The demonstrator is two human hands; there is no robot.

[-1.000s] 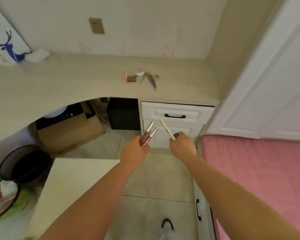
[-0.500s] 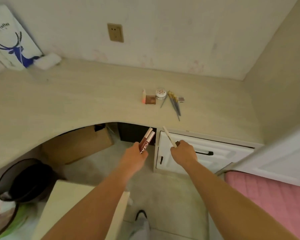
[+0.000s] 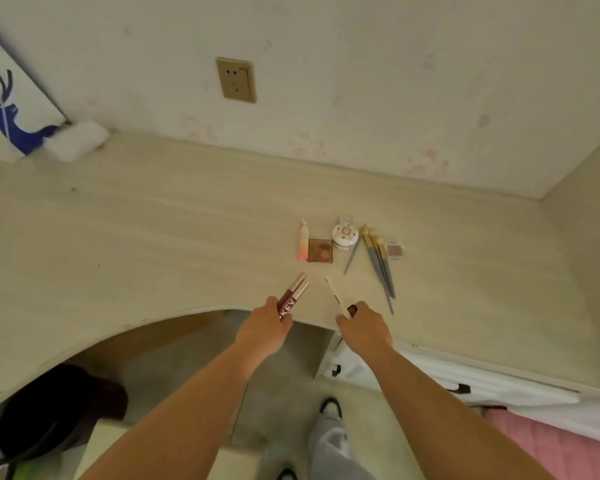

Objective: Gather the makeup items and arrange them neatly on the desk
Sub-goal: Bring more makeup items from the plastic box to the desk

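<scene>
My left hand point(image 3: 263, 329) grips two dark red lip gloss tubes point(image 3: 291, 296) with pale caps, pointing up and right over the desk's front edge. My right hand point(image 3: 365, 327) holds a slim cream makeup pencil point(image 3: 335, 296) and a small dark item point(image 3: 352, 310). Just beyond them on the beige desk point(image 3: 153, 244) lie a pink-orange tube point(image 3: 303, 242), a brown square compact point(image 3: 320, 251), a round white patterned jar point(image 3: 343, 235), several grey brushes with gold ferrules point(image 3: 378, 261) and a small pink compact point(image 3: 394, 251).
A white bag with a blue deer point(image 3: 4, 116) and a white cloth point(image 3: 75, 142) sit at the desk's back left. A wall socket point(image 3: 236, 79) is above. White drawers point(image 3: 430, 375), a black bin point(image 3: 49, 400) and a pink bed point(image 3: 561, 448) lie below.
I have stepped closer to the desk. Both hands, holding the same items, have moved forward from in front of the drawers to over the desk's front edge.
</scene>
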